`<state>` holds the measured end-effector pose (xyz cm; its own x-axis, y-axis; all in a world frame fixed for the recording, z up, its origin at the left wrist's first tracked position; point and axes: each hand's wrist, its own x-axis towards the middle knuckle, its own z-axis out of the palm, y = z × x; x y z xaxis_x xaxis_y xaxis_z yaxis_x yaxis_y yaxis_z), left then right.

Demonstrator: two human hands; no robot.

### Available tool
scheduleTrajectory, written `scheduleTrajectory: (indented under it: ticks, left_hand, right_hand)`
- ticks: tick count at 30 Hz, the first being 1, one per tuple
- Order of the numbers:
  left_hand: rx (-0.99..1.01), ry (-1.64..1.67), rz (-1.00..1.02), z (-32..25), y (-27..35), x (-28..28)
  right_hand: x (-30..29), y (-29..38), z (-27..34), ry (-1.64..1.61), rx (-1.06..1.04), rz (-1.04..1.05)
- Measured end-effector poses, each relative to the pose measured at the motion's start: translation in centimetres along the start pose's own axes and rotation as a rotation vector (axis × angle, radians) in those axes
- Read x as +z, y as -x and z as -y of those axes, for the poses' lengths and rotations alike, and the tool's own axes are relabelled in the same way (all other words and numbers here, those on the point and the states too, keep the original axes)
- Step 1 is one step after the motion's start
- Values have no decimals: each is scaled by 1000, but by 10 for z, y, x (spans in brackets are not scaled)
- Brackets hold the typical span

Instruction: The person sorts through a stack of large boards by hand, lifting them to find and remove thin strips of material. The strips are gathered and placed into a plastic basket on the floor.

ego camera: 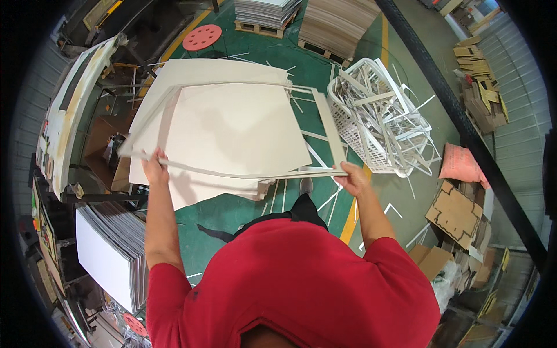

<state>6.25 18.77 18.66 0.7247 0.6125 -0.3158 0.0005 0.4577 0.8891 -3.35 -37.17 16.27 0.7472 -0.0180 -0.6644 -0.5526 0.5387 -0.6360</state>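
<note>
A thin, pale rectangular frame of board strips [328, 130] spans both hands above a stack of large off-white sheets [243, 126]. Near its left corner, my left hand [156, 167] grips the near edge. At the near right corner, my right hand [352, 178] is closed around the strip. The frame's near edge sags slightly between the hands, and its left end is blurred. Shadows of arms and frame fall on the top sheet.
A white plastic basket [354, 135] heaped with offcut strips stands right of the stack. Loose strips lie on the green floor. A red round stool [202, 38] and palletised sheet stacks [266, 17] stand beyond. White sheets [104, 256] are piled at lower left.
</note>
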Motion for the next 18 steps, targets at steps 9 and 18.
scheduleTrajectory:
  ticks: [9,18]
  left_hand:
    - [452,-534,896,-50,152,411]
    - [608,-978,2022,52,311,492]
  right_hand:
    - [-60,-77,18,264,447,109]
    - [-68,-122,11,-86,417,173]
